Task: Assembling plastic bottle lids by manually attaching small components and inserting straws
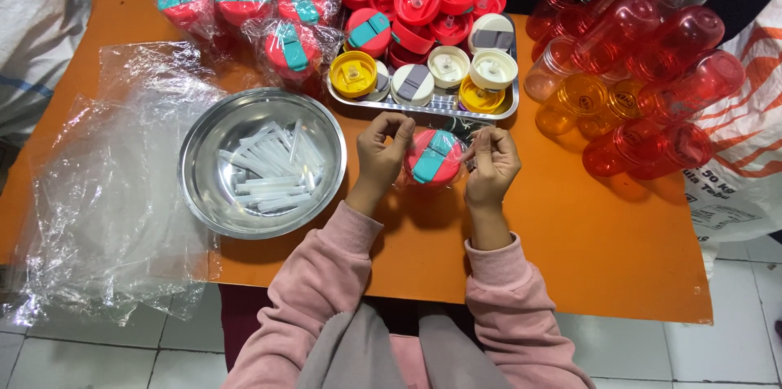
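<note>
Both hands, left hand (381,147) and right hand (489,159), pinch a red round lid with teal flap (432,157) in thin clear wrap above the orange table (570,234); loose fingers might drop it.

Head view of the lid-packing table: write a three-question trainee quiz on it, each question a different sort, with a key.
1. True or false: the steel bowl holds clear straws.
2. Both the left hand and the right hand hold what? A) red lid with teal flap B) orange bottle C) yellow lid
3. Fill in: the loose lids lie on a metal ____.

Key: 1 true; 2 A; 3 tray.
</note>
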